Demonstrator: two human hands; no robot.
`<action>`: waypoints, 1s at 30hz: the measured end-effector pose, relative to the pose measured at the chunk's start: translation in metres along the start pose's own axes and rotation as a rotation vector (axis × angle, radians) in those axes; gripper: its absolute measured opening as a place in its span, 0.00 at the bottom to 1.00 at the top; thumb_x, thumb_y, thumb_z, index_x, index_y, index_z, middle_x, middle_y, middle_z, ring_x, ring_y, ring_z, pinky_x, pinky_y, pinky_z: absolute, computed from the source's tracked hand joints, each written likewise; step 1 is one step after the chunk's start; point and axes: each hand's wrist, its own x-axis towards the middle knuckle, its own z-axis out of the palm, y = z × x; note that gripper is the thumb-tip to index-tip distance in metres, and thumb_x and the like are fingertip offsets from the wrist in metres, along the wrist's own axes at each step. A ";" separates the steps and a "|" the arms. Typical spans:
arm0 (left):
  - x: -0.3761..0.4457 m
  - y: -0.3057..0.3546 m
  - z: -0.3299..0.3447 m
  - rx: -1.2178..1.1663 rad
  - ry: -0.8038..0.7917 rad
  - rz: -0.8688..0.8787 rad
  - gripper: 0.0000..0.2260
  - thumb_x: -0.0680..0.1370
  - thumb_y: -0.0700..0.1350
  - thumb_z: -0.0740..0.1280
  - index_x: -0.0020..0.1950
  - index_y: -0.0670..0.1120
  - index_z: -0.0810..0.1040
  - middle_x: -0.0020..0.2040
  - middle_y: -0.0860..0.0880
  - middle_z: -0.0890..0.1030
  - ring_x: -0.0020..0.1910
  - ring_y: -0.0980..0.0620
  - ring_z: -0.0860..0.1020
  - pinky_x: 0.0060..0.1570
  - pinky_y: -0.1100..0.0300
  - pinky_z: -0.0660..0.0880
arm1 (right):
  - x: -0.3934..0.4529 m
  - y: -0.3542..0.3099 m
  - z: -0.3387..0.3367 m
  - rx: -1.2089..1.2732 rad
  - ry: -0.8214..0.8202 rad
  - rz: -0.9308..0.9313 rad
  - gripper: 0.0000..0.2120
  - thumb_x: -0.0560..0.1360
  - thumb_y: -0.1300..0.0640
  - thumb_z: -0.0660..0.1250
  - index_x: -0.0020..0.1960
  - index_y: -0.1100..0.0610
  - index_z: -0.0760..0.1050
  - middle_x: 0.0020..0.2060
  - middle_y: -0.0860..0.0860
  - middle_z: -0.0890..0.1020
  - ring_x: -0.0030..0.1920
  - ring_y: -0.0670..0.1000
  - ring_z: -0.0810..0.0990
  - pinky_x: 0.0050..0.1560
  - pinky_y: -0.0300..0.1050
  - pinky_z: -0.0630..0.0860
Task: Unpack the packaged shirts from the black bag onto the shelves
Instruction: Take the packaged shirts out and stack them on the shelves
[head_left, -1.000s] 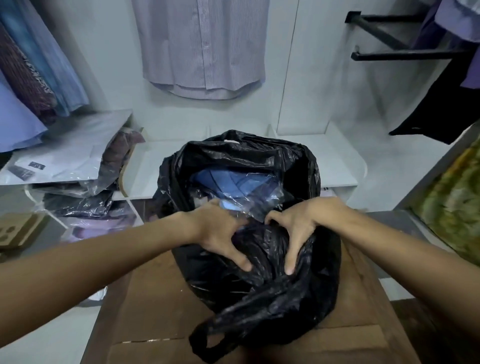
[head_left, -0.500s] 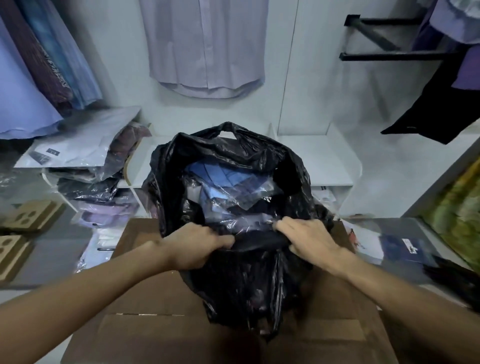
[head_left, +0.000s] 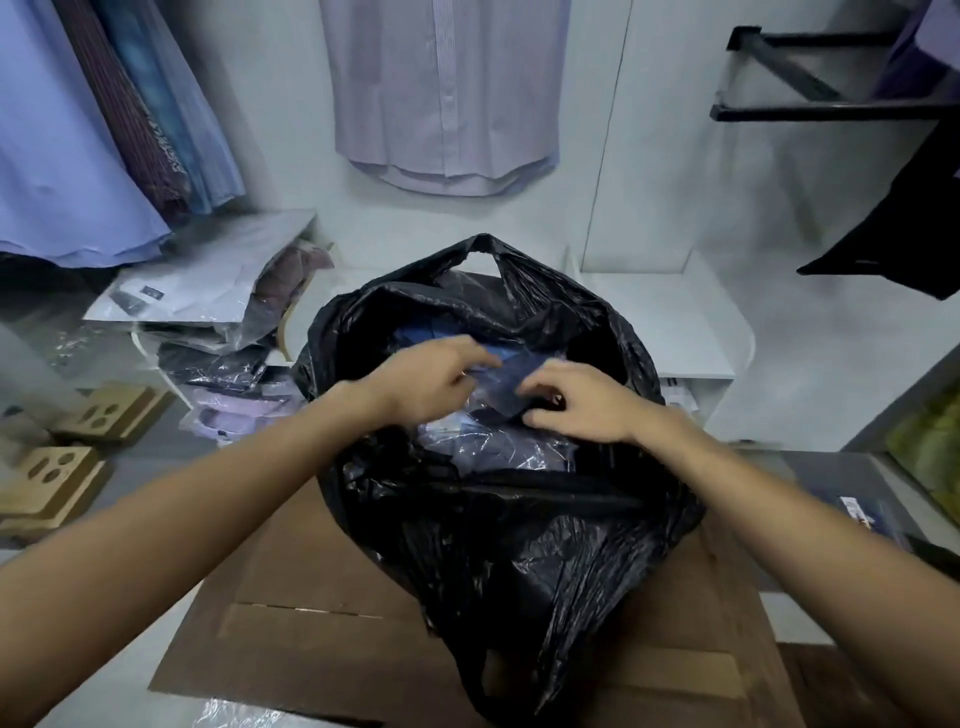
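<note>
Hands (head_left: 436, 382) (head_left: 576, 402) curled, seemingly gripping packaged shirt (head_left: 506, 382).

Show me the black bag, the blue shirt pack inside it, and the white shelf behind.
black bag (head_left: 524, 561), head view, crumpled front wall.
blue shirt pack (head_left: 506, 387), head view, plastic top between the hands.
white shelf (head_left: 670, 322), head view, bare top.

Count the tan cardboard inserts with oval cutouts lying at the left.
2. One tan cardboard insert lies farther back, by the packaged shirts pile; the other tan cardboard insert lies nearer, at the left edge. More may sit outside the frame.
</note>
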 end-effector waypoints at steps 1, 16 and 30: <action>0.014 0.000 -0.008 0.019 -0.006 -0.012 0.26 0.74 0.45 0.56 0.71 0.46 0.77 0.65 0.46 0.79 0.66 0.47 0.75 0.67 0.57 0.69 | 0.014 -0.007 0.006 -0.091 0.051 0.016 0.25 0.73 0.46 0.73 0.68 0.53 0.77 0.59 0.52 0.79 0.60 0.54 0.78 0.63 0.51 0.74; 0.064 -0.031 -0.069 0.186 -0.264 -0.007 0.29 0.72 0.31 0.64 0.74 0.44 0.74 0.73 0.45 0.75 0.72 0.46 0.72 0.72 0.55 0.65 | 0.056 -0.016 0.039 -0.200 0.219 -0.023 0.02 0.75 0.52 0.73 0.47 0.49 0.83 0.46 0.46 0.82 0.52 0.52 0.82 0.52 0.48 0.75; 0.038 -0.007 0.026 0.877 -0.127 0.165 0.18 0.82 0.52 0.63 0.69 0.44 0.72 0.65 0.45 0.73 0.59 0.43 0.78 0.58 0.49 0.71 | 0.024 -0.018 0.038 0.291 0.181 0.213 0.08 0.71 0.51 0.79 0.46 0.53 0.83 0.35 0.50 0.85 0.32 0.41 0.78 0.45 0.45 0.80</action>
